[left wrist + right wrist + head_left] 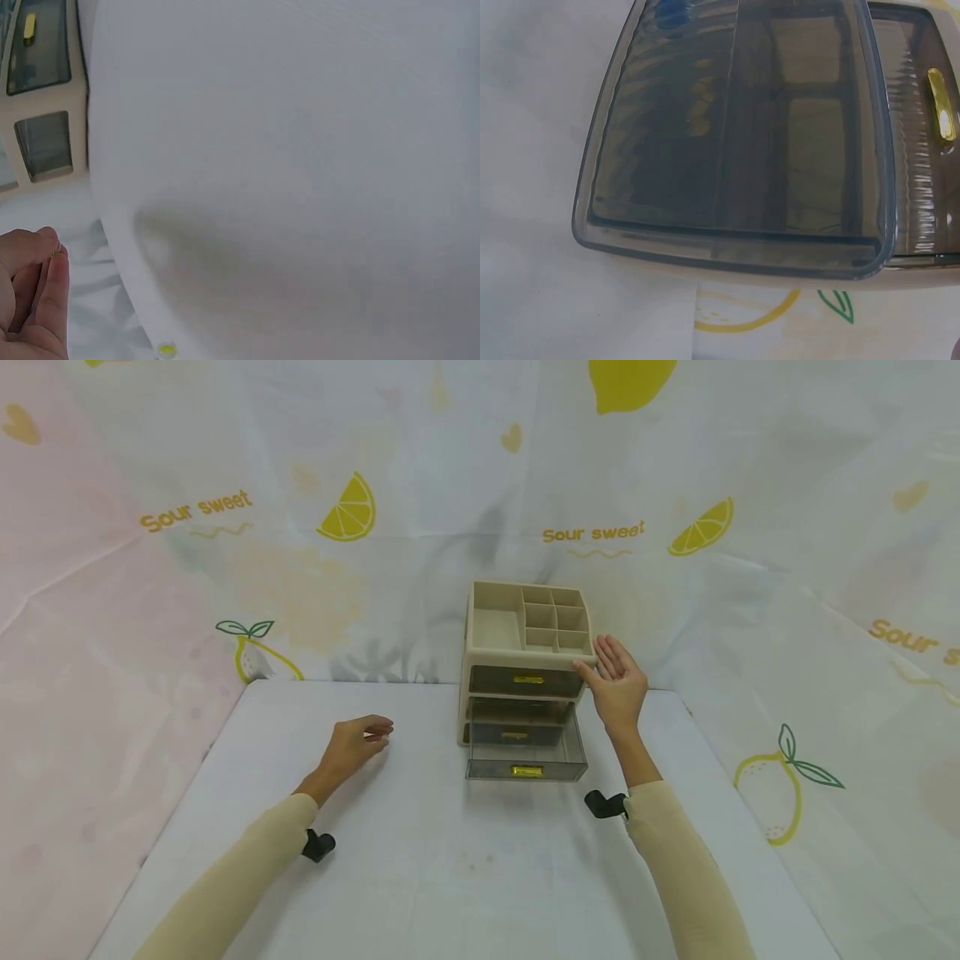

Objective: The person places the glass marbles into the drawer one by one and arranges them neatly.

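Observation:
A beige desktop drawer unit [465, 693] stands at the back of the table, its middle smoky clear drawer [527, 772] pulled out. My right hand [619, 689] is at the unit's upper right front corner. Its thumb touches the front edge, and the straight fingers lie along the side. My left hand [351, 747] is above the table, left of the unit. In the left wrist view, its thumb and fingertips pinch a tiny shiny thing [58, 247], mostly hidden by the fingers. The right wrist view shows the pulled-out drawer [742, 251] up close.
The unit's top tray [497, 628] has several compartments. A closed upper drawer [491, 680] with a gold handle [528, 679] sits above the pulled-out one; a lower drawer shows through it. Behind the white table [420, 860] hangs a lemon-print cloth [420, 602].

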A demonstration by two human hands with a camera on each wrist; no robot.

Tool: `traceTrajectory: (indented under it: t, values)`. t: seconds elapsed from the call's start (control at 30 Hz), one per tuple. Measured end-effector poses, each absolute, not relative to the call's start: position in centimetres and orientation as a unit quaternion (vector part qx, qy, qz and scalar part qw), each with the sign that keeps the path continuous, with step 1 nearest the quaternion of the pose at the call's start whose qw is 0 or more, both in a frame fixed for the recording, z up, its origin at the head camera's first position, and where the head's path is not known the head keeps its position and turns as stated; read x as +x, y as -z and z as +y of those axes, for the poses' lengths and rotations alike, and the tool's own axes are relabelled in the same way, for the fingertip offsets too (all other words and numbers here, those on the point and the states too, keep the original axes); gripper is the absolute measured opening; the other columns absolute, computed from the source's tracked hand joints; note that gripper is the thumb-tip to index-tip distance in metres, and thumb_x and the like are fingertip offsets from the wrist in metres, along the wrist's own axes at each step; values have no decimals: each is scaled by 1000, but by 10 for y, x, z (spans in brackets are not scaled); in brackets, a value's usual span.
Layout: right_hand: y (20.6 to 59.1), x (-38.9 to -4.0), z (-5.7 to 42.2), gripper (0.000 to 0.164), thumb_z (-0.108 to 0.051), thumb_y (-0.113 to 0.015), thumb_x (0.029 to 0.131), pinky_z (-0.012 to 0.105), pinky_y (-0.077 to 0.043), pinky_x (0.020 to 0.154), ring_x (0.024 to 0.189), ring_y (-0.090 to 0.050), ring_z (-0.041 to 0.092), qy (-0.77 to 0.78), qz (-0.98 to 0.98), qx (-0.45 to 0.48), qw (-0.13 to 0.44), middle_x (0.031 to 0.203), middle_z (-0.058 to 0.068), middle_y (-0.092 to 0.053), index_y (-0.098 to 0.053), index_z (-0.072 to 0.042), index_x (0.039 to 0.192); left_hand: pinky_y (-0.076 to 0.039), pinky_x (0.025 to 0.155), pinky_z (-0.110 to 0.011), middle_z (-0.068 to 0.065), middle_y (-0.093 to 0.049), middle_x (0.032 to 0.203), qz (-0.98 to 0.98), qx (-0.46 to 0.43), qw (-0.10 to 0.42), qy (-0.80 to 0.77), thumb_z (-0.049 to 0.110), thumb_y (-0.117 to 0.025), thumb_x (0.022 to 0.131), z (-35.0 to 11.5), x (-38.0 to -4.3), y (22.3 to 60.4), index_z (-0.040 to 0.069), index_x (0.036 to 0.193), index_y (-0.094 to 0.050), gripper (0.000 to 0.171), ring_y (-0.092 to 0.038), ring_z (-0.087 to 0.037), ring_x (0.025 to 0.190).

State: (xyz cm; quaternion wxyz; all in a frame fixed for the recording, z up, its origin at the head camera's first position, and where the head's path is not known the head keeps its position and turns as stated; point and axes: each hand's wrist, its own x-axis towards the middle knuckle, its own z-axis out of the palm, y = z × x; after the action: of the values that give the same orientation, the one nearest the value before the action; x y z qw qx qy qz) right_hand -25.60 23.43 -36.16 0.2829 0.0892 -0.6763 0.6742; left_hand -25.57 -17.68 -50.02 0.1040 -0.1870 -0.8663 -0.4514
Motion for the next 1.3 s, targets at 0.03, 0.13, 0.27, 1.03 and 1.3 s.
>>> traceTrajectory:
  t: [0.03, 0.13, 0.27, 1.03, 1.3]
  values:
    - [362, -256, 234, 68, 9, -78, 76, 33, -42, 103, 126, -52, 30, -674, -676, 90, 283, 136, 30, -50, -47, 11, 137, -55, 84, -35, -15, -71, 103, -864, -188, 105, 454, -9, -72, 82, -174, -256, 498, -6, 111, -67, 30, -68, -28, 96]
    - [362, -256, 234, 68, 8, -78, 76, 33, -42, 103, 126, -52, 30, -673, -677, 89, 283, 136, 29, -50, -47, 11, 137, -56, 84, -32, -13, -72, 102, -858, -193, 109, 462, -7, -72, 82, -165, -255, 492, -3, 111, -69, 29, -69, -26, 95]
    - [361, -256, 234, 68, 9, -78, 76, 34, -42, 103, 126, -52, 30, -675, -676, 89, 283, 135, 30, -50, -47, 11, 136, -56, 83, -30, -12, -72, 101, -846, -204, 109, 481, -7, -72, 82, -154, -254, 483, -1, 109, -70, 28, -69, -25, 93]
    - [361, -254, 233, 67, 10, -78, 76, 36, -42, 103, 126, -53, 30, -674, -675, 87, 287, 135, 29, -51, -47, 11, 136, -56, 82, -29, -9, -72, 104, -778, -319, 118, 528, -5, -73, 83, -80, -250, 434, -1, 107, -71, 24, -69, -20, 94]
    - [359, -255, 232, 67, 11, -77, 77, 35, -42, 104, 127, -51, 33, -674, -676, 84, 285, 135, 28, -51, -46, 12, 136, -55, 81, -22, -4, -72, 104, -770, -358, 110, 517, -4, -74, 82, -52, -249, 422, 2, 108, -72, 27, -68, -13, 95]
